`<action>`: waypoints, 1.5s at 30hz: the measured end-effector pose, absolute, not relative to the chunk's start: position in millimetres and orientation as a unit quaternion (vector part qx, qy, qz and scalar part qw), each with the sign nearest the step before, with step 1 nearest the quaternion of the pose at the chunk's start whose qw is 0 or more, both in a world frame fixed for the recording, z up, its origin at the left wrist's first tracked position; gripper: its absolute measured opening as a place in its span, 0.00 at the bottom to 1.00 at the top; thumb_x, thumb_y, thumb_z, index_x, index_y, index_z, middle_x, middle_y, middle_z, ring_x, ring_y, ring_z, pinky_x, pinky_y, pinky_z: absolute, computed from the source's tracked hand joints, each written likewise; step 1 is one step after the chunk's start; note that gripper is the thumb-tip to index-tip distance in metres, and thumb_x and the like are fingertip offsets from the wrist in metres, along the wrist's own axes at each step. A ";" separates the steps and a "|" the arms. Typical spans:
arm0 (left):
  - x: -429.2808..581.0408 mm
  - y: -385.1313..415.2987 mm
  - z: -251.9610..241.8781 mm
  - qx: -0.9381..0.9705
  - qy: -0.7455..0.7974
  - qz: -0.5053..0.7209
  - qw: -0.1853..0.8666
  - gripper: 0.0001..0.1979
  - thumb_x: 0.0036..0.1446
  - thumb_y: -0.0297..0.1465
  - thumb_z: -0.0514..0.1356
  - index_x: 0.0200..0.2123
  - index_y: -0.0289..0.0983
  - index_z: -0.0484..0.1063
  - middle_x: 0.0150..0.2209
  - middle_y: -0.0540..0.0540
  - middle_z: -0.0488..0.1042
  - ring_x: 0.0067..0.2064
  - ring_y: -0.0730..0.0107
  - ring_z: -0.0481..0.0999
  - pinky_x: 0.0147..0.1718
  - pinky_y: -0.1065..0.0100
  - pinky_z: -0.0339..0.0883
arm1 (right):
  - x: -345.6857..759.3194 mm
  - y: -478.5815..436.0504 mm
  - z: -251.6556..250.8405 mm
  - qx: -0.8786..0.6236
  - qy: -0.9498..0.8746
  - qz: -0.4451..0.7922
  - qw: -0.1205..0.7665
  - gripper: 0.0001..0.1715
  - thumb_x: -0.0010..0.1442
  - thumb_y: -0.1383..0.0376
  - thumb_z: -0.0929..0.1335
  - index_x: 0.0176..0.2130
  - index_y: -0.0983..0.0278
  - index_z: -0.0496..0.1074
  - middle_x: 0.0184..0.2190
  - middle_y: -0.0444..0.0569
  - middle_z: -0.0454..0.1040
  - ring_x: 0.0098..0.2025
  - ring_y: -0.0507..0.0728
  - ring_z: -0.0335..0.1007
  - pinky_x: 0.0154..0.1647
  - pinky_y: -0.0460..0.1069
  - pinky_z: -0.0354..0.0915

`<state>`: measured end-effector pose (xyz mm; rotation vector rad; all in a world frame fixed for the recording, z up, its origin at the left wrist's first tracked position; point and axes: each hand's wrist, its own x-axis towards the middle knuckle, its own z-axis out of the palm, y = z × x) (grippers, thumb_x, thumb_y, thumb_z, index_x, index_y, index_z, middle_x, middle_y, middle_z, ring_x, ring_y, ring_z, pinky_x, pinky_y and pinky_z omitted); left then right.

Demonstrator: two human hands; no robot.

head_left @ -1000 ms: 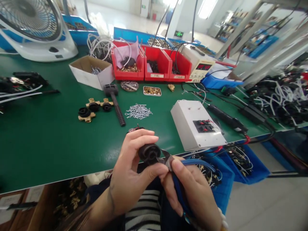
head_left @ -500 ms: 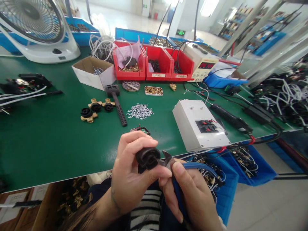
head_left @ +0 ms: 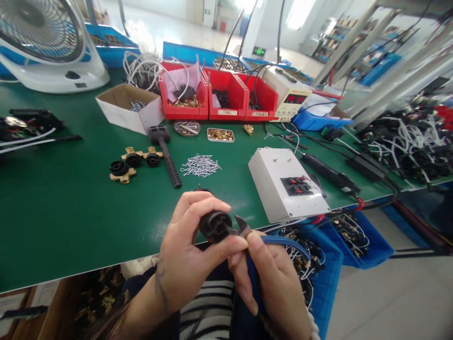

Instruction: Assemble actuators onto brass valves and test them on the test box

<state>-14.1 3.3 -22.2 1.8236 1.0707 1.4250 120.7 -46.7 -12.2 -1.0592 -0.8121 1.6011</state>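
Note:
My left hand (head_left: 191, 250) is closed round a black round plastic part (head_left: 215, 225), its slotted end turned toward my right hand. Blue-handled cutting pliers (head_left: 285, 243) sit in my right hand (head_left: 271, 274), thumb near the pivot. One jaw tip of the pliers reaches the edge of the black part, while the other jaw stands apart from it. Beyond my fingers lies a small part that my left hand mostly hides. A pile of metal spring clips (head_left: 201, 165) rests on the green table (head_left: 152, 217) ahead of my hands.
A black mallet (head_left: 168, 156) lies beside brass fittings with black knobs (head_left: 122, 171). To the right stand a grey switch box (head_left: 279, 189) and a black electric screwdriver (head_left: 331, 174). Red bins (head_left: 226, 101), a power supply (head_left: 288, 94) and a fan (head_left: 71, 75) line the back.
The view has shifted slightly, moving the table's things left in the picture. Both hands keep their grips, and the pliers stay at the black part's edge.

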 end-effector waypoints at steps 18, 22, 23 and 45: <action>-14.4 4.8 -22.5 0.687 0.389 0.520 0.326 0.16 0.55 0.39 0.71 0.44 0.43 0.73 0.43 0.49 0.70 0.45 0.68 0.72 0.43 0.70 0.71 | 131.6 -46.6 -3.9 -0.440 -0.336 0.690 0.465 0.29 0.68 0.46 0.64 0.28 0.65 0.70 0.11 0.37 0.62 0.10 0.43 0.48 0.11 0.40 0.44; -16.1 4.5 -18.9 0.702 0.403 0.502 0.306 0.15 0.54 0.39 0.71 0.42 0.42 0.74 0.42 0.50 0.70 0.45 0.70 0.72 0.41 0.73 0.71 | 128.8 -48.3 -5.0 -0.432 -0.333 0.691 0.475 0.29 0.68 0.45 0.64 0.28 0.64 0.70 0.11 0.37 0.62 0.11 0.44 0.49 0.12 0.39 0.46; -16.1 4.7 -18.5 0.702 0.406 0.499 0.304 0.15 0.54 0.39 0.71 0.42 0.42 0.74 0.42 0.49 0.71 0.44 0.69 0.72 0.40 0.73 0.71 | 128.4 -48.2 -5.7 -0.431 -0.332 0.690 0.478 0.29 0.68 0.45 0.64 0.28 0.64 0.70 0.11 0.37 0.62 0.11 0.44 0.49 0.12 0.39 0.47; -14.6 3.8 -21.5 0.698 0.359 0.473 0.401 0.16 0.58 0.38 0.69 0.48 0.45 0.71 0.48 0.49 0.69 0.54 0.68 0.69 0.49 0.72 0.67 | 138.9 -44.1 -3.6 -0.440 -0.333 0.690 0.469 0.29 0.66 0.45 0.66 0.26 0.65 0.68 0.10 0.37 0.60 0.10 0.44 0.48 0.11 0.40 0.46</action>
